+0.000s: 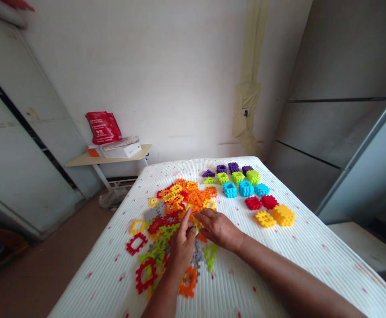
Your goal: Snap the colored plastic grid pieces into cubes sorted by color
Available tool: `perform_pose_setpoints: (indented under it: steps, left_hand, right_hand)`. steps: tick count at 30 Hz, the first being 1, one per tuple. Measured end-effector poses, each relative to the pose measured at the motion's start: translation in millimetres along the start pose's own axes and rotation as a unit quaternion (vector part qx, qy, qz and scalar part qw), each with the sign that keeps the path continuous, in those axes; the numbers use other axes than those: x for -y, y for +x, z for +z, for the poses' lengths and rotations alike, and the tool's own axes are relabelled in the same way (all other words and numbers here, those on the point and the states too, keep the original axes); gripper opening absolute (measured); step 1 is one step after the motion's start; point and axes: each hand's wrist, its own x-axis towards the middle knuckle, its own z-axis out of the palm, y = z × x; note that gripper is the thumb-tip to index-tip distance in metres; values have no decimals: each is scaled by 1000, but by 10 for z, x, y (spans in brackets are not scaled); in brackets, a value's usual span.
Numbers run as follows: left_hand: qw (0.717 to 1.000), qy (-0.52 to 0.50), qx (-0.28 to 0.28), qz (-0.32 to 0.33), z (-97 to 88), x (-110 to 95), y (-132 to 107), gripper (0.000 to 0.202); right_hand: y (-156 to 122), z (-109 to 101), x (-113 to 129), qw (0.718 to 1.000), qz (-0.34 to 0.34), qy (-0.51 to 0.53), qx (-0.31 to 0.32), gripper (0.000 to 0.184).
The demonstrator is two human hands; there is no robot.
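My left hand point(182, 242) and my right hand point(217, 229) meet over a heap of flat interlocking plastic waffle-block pieces point(173, 207) in orange, yellow, red, grey and lime. A small lime-green piece point(197, 228) shows between them, pinched by my left fingers. My right fingertips rest beside it, and its grip is hidden. Rows of small built block cubes point(239, 187) in purple, lime, blue, red and yellow stand to the right. All of this lies on a white quilted mattress point(279, 274) with red specks.
Behind the mattress, a small folding table point(80, 162) holds a white box point(123, 151) and a red bag point(103, 128). Pale wardrobe panels point(24, 145) stand at left, and grey panels point(338, 123) at right. The brown floor point(47, 274) lies left of the mattress.
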Motion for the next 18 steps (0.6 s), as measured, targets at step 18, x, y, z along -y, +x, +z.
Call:
perform_pose_setpoints:
  steps: [18]
  left_hand:
    - [992,-69,-103,-2,-29,12,0,49]
  right_hand:
    - [1136,-291,-1547,914,293,-193,204,33]
